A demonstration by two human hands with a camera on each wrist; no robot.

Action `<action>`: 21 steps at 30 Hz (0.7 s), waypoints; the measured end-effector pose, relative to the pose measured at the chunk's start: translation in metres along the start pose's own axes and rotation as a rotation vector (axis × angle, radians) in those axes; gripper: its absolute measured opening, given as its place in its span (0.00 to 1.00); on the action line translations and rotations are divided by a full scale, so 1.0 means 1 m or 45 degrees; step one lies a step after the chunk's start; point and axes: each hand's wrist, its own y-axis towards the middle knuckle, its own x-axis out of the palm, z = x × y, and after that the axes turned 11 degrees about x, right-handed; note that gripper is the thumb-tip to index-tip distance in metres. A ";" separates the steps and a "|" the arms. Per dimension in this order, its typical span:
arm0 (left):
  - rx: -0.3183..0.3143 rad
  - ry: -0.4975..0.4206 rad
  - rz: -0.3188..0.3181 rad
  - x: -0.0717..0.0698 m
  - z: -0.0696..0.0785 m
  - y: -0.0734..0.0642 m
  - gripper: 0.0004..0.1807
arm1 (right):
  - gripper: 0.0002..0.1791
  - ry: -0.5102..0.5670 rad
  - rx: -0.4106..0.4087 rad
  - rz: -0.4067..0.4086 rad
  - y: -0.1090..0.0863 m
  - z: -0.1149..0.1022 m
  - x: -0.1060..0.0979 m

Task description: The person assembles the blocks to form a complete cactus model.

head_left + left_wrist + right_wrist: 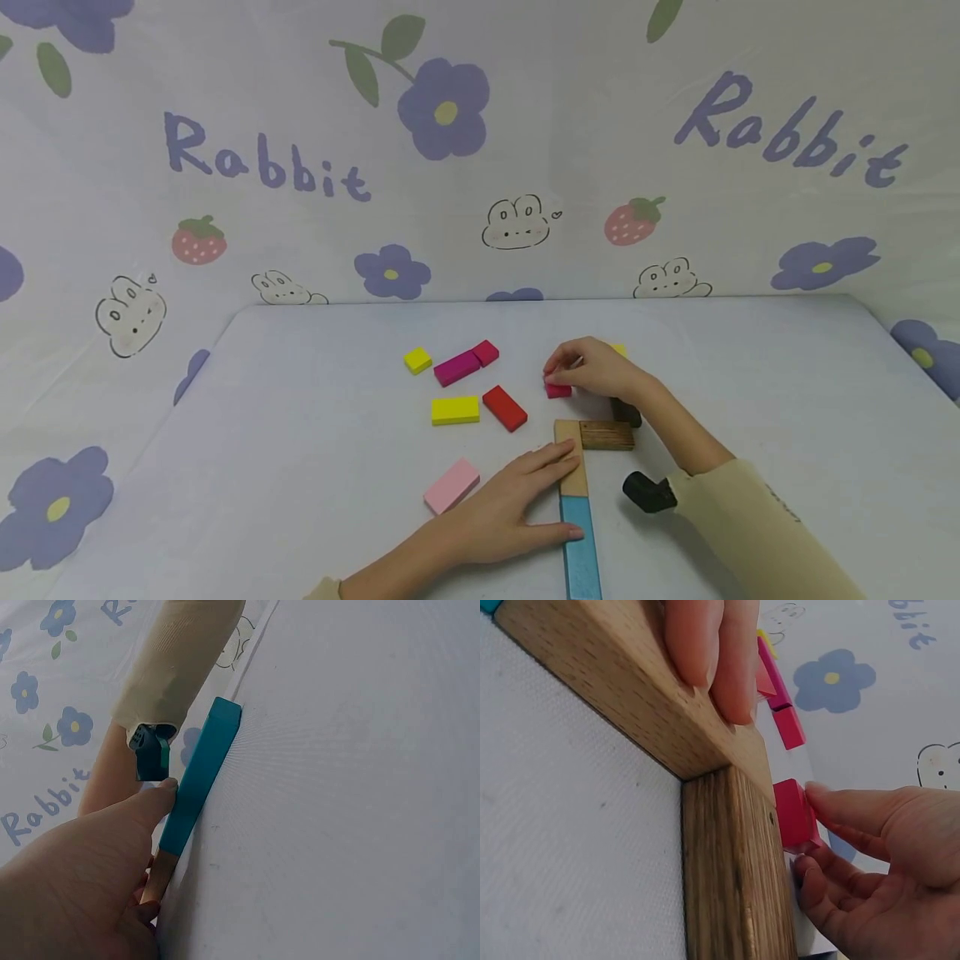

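Observation:
My left hand (510,508) lies with its fingers extended over a row of blocks in the head view. Its fingertips rest on a pale wooden block (574,479), while the thumb touches the blue block (581,558) joined end to end with it. A brown wood-grain block (607,435) meets the pale block's far end at a right angle. Beyond that corner, my right hand (597,367) pinches a small crimson block (558,391) between thumb and fingers. The right wrist view shows the crimson block (795,815) low beside the corner, the thumb against its side.
Left of the hands lie a yellow block (455,410), a red block (505,408), a magenta block (457,367), a crimson cube (486,353), a yellow cube (417,360) and a pink block (452,487). A dark piece (627,413) and a yellow piece (619,350) are partly hidden by the right arm.

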 end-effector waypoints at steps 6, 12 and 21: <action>0.001 0.001 0.000 0.000 0.001 0.000 0.41 | 0.08 -0.009 -0.020 -0.025 -0.006 -0.002 -0.003; 0.008 0.014 0.009 0.001 0.000 0.000 0.41 | 0.07 -0.009 -0.038 -0.045 -0.012 -0.003 -0.002; 0.018 0.029 0.005 0.002 -0.003 0.001 0.42 | 0.05 -0.051 -0.031 -0.014 -0.019 -0.001 0.004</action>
